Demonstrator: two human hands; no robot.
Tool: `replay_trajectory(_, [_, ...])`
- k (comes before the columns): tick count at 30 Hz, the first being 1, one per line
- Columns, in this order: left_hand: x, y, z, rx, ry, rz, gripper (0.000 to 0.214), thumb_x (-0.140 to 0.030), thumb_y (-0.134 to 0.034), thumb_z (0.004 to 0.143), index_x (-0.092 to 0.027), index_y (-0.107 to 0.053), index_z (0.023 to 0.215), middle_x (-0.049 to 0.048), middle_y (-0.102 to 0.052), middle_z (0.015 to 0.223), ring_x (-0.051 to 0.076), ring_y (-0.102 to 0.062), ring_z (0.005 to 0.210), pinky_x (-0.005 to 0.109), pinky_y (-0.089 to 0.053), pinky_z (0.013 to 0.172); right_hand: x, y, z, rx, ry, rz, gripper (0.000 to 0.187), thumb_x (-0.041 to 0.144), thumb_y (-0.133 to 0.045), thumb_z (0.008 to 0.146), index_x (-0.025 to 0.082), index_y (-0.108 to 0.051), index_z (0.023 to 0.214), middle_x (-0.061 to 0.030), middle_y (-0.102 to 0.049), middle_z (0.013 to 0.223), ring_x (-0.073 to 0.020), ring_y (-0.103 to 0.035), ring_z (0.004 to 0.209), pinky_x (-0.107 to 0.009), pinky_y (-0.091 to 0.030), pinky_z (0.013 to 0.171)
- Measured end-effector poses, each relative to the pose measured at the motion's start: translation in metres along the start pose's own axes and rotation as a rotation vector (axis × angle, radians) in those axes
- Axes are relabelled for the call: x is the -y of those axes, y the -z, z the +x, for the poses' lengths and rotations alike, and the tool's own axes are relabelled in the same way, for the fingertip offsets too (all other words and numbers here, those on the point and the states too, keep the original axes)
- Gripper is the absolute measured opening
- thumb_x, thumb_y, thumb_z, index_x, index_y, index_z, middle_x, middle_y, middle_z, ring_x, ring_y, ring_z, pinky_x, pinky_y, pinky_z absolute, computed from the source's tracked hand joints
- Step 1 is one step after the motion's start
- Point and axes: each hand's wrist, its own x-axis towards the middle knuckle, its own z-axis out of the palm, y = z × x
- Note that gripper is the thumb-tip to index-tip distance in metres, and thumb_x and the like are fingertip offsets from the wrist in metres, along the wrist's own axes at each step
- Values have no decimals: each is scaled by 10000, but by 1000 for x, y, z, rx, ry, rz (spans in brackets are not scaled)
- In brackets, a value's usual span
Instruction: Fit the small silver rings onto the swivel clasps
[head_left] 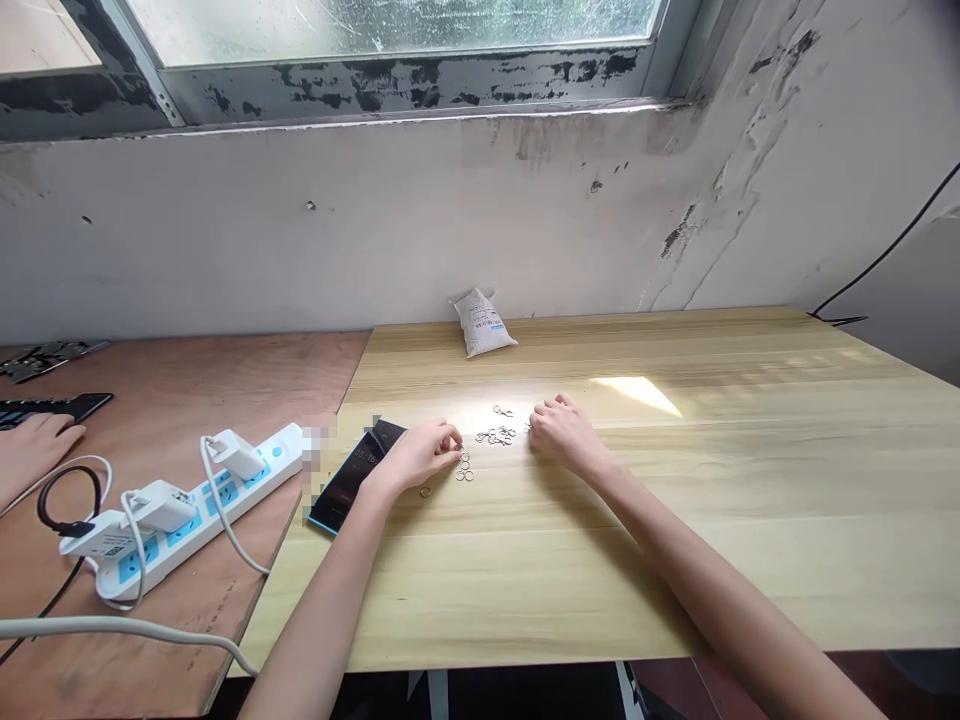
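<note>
Several small silver metal rings (495, 435) lie in a loose cluster on the light wooden tabletop (712, 560). A few more rings (465, 467) sit just below my left hand (416, 455), and one lone ring (425, 491) lies nearer my wrist. The fingertips of my left hand are pinched together beside the rings, and I cannot tell whether they hold one. My right hand (566, 435) rests palm down with curled fingers at the cluster's right side, holding nothing visible. A black smartphone (352, 480) lies beside my left hand.
A small white sack (484, 322) leans against the wall at the table's back. On the adjoining plywood table (180, 380) stand a blue-and-white power strip (180, 510) with white chargers and cables. Another person's hand (30, 450) rests at far left near a dark device (45, 408).
</note>
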Motion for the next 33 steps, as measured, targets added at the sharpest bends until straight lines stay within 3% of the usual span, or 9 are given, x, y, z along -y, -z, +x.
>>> replay_trajectory(6, [-5,-8,3,-18,-59,4,152,-323,-579,860,-238,-703,839,13,-613,868,147,-574,707,262,-403,639,7,-1,-11,-146,-123,223,200,156,-528,849,191,-655,698,-59,-699,745,-182,-564,669,-343,-331,766])
replay_trajectory(13, [-15,-17,7,-11,-55,-56,118,-273,-574,835,-225,-682,822,3,-613,900,128,-578,700,246,-413,645,31,-2,-6,-59,-107,430,153,185,-550,832,196,-643,711,-12,-688,715,-142,-561,648,-321,-337,767])
replay_trajectory(21, [-18,-35,14,-26,-30,-156,69,-177,-592,733,-201,-655,742,-6,-561,810,117,-491,656,231,-397,617,55,-4,-15,-72,-121,617,118,197,-544,856,189,-635,782,3,-645,735,-126,-540,671,-310,-342,781])
replay_trajectory(33, [-21,-40,14,-132,-35,-236,68,-241,-625,785,-195,-659,749,-3,-596,851,102,-524,656,228,-415,622,60,-12,-16,-112,-236,948,224,311,-590,875,197,-695,714,12,-619,626,-126,-513,593,-293,-392,719])
